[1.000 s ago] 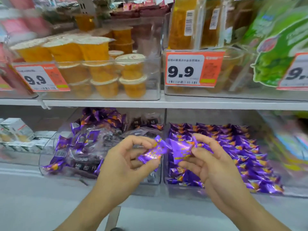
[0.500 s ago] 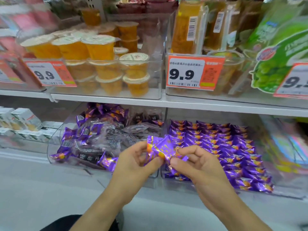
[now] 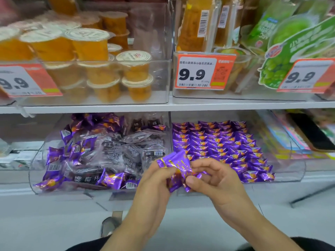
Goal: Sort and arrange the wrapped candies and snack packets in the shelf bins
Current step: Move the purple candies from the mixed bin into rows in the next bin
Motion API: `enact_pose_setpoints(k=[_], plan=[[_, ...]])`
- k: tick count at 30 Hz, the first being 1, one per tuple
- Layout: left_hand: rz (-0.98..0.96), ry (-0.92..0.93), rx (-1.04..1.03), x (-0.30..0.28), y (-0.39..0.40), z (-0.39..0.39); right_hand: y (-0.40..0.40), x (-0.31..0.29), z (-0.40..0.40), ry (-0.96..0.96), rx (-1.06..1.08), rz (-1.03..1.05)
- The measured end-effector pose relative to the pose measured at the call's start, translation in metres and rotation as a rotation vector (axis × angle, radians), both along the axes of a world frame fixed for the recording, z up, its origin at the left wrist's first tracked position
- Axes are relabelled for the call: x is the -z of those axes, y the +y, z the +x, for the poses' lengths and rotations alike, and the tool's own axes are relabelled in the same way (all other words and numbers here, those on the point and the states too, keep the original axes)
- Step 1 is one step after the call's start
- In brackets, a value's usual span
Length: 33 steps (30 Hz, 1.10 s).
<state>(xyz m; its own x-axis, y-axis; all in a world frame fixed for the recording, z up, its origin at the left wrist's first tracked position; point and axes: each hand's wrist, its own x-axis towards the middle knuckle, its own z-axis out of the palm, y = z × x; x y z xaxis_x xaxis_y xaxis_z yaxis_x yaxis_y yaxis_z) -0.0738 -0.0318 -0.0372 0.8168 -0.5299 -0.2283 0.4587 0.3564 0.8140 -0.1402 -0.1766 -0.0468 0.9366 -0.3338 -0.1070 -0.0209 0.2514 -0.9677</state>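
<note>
Both hands hold a small bunch of purple wrapped candies in front of the lower shelf, between the two clear bins. My left hand pinches the bunch from the left. My right hand pinches it from the right, thumb underneath. The left bin holds a jumble of dark snack packets with loose purple candies mixed in. The right bin holds purple candies laid in neat rows.
The shelf above carries clear bins of orange jelly cups, tall orange packs and green grape packs, fronted by 9.9 price tags. Colourful flat packets lie right of the candy bins. Grey floor lies below.
The two hands have come together, joining the separate candies into one bunch. The view has moved closer to the shelf.
</note>
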Motion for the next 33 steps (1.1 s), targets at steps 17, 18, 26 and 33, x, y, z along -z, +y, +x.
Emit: enact_pose_setpoints(k=[17,18,26,33], plan=[[0.273,-0.37,-0.248,0.005,-0.042,-0.001,-0.028,0.004,0.011,-0.088,-0.081,-0.213],[0.31,-0.414,-0.226,0.005,-0.043,0.0,-0.029,0.005,0.012,-0.088,-0.07,-0.216],[0.783,-0.848,-0.35,0.021,-0.03,0.02,-0.055,0.026,0.042,-0.098,0.051,-0.219],[0.802,-0.711,-0.19,0.038,-0.018,0.032,-0.129,0.046,0.143,0.204,0.096,-0.813]])
